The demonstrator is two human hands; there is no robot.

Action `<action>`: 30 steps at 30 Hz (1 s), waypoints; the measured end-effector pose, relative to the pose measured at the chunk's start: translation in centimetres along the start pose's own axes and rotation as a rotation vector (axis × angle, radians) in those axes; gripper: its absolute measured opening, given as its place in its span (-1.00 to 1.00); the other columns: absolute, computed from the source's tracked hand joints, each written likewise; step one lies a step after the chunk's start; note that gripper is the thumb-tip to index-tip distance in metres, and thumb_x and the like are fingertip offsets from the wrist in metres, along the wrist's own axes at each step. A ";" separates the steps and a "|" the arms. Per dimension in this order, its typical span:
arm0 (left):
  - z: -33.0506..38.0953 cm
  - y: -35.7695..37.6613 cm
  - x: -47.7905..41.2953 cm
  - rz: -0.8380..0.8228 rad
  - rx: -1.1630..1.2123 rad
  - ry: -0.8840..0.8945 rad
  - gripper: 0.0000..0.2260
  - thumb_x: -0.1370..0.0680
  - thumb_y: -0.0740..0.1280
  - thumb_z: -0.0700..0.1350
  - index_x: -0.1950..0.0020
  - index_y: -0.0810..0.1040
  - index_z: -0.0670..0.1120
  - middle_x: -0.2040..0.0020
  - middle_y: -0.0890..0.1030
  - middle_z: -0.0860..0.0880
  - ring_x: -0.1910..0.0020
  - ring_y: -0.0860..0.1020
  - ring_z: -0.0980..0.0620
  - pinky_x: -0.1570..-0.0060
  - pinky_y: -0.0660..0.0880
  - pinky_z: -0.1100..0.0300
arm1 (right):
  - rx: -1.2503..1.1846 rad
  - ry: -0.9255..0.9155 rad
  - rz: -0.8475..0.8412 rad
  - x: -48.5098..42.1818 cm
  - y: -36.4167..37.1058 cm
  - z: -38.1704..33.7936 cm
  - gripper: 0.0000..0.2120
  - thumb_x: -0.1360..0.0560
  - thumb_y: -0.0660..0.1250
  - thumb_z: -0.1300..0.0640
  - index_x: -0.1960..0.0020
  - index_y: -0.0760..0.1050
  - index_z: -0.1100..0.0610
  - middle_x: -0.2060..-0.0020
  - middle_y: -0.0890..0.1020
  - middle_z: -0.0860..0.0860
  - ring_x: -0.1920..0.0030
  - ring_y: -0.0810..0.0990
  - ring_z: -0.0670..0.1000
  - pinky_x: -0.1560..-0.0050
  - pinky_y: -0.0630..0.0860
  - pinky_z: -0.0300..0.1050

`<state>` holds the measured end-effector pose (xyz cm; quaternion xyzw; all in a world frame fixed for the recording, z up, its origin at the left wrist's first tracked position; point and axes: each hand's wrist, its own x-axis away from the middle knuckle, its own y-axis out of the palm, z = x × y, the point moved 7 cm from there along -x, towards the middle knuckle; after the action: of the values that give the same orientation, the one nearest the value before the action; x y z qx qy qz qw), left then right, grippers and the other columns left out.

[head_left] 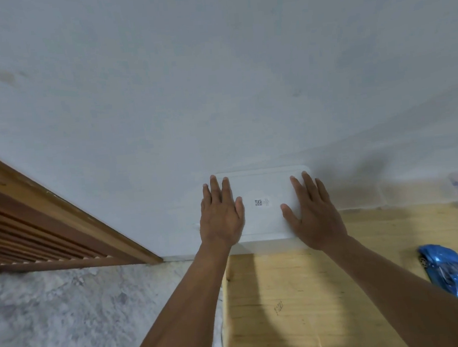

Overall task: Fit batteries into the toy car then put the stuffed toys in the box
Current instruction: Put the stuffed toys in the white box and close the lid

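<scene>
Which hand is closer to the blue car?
Right. The right hand lies flat on the white lid, on its right side, nearer the blue car; the left hand lies on its left side, farther away.

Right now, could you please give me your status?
Left hand and right hand flat on white lid. Blue toy car at right, untouched. Stuffed toys not in view.

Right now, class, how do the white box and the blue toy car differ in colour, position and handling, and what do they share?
Colour: the white box is white with a small label; the blue toy car is shiny blue. Position: the box sits against the wall; the car lies nearer, to the right. Handling: the left hand and right hand rest flat on the box; neither touches the car. Both sit on the wooden table.
</scene>
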<state>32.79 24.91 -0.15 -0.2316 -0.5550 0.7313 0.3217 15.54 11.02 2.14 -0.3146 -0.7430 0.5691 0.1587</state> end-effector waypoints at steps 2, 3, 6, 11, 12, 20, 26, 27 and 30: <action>-0.2 0.2 0.0 -0.003 0.018 -0.005 -0.32 -0.65 -0.25 0.19 -0.67 0.01 -0.18 -0.66 -0.02 -0.28 -0.66 -0.04 -0.24 -0.63 0.01 -0.09 | -0.032 0.013 -0.013 0.0 0.3 0.2 -0.27 -0.55 0.04 -0.27 -0.58 0.18 0.12 -0.58 0.18 0.17 -0.53 0.14 0.20 -0.57 0.14 0.07; -0.3 0.2 0.0 -0.005 0.039 -0.009 -0.32 -0.65 -0.25 0.20 -0.67 0.00 -0.16 -0.67 -0.04 -0.27 -0.66 -0.06 -0.23 -0.63 0.00 -0.10 | -0.059 0.036 -0.031 -0.2 0.3 0.5 -0.28 -0.54 0.07 -0.29 -0.58 0.17 0.08 -0.59 0.18 0.13 -0.50 0.21 0.23 -0.52 0.22 0.09; -0.3 -0.2 0.0 -0.026 0.095 0.002 -0.33 -0.65 -0.20 0.22 -0.68 -0.02 -0.14 -0.68 -0.10 -0.23 -0.67 -0.13 -0.20 -0.62 0.02 -0.15 | -0.111 0.119 -0.113 -1.7 0.2 1.1 -0.32 -0.52 0.23 -0.27 -0.54 0.19 -0.03 -0.54 0.17 0.00 -0.41 0.31 0.24 -0.37 0.38 0.14; -0.6 -0.8 1.2 -0.028 0.098 -0.006 -0.39 -0.71 -0.04 0.17 -0.69 -0.08 -0.07 -0.69 -0.17 -0.13 -0.66 -0.19 -0.14 -0.60 0.02 -0.19 | -0.120 0.124 -0.126 -1.9 0.4 1.5 -0.26 -0.55 0.15 -0.29 -0.60 -0.02 -0.03 -0.61 -0.08 -0.09 -0.49 0.19 0.23 -0.38 0.38 0.22; -0.6 -0.8 1.4 -0.027 0.103 -0.006 -0.39 -0.71 -0.04 0.17 -0.69 -0.08 -0.07 -0.69 -0.17 -0.13 -0.66 -0.19 -0.14 -0.60 0.03 -0.19 | -0.132 0.134 -0.145 -1.9 0.7 1.6 -0.25 -0.56 0.15 -0.29 -0.61 -0.05 -0.02 -0.61 -0.09 -0.11 -0.48 0.22 0.24 -0.38 0.38 0.22; -0.7 -0.7 1.4 0.024 0.170 0.017 -0.27 -0.61 -0.16 0.28 -0.68 -0.01 -0.12 -0.69 -0.12 -0.16 -0.67 -0.15 -0.14 -0.62 0.03 -0.08 | -0.172 0.183 -0.102 -2.8 0.7 1.7 -0.28 -0.52 0.23 -0.24 -0.56 0.02 -0.03 -0.58 0.02 -0.11 -0.28 0.42 0.31 -0.27 0.43 0.16; -0.4 -0.8 1.4 0.000 0.150 0.003 -0.36 -0.69 -0.05 0.20 -0.69 -0.04 -0.11 -0.69 -0.15 -0.14 -0.67 -0.17 -0.12 -0.62 0.04 -0.06 | -0.145 0.159 -0.082 -2.7 0.6 1.7 -0.32 -0.58 0.14 -0.22 -0.59 -0.03 -0.03 -0.58 -0.02 -0.13 -0.26 0.43 0.30 -0.22 0.46 0.18; -0.4 -0.8 1.3 -0.012 0.138 -0.001 -0.37 -0.70 -0.04 0.18 -0.69 -0.06 -0.10 -0.69 -0.16 -0.14 -0.67 -0.17 -0.12 -0.62 0.04 -0.08 | -0.131 0.154 -0.093 -2.7 0.7 1.7 -0.31 -0.59 0.12 -0.23 -0.60 -0.06 -0.03 -0.59 -0.04 -0.13 -0.25 0.44 0.30 -0.22 0.46 0.18; -0.3 -1.1 1.2 -0.063 0.070 -0.032 -0.38 -0.71 -0.05 0.16 -0.69 -0.10 -0.11 -0.68 -0.18 -0.15 -0.67 -0.17 -0.14 -0.61 0.06 -0.13 | -0.058 0.173 -0.122 -2.8 0.7 1.5 -0.30 -0.60 0.04 -0.27 -0.62 -0.11 -0.02 -0.61 -0.08 -0.11 -0.24 0.46 0.28 -0.22 0.47 0.18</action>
<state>32.41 26.12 0.82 -0.1908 -0.5413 0.7434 0.3435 16.96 8.24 1.40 -0.3212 -0.7605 0.5073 0.2474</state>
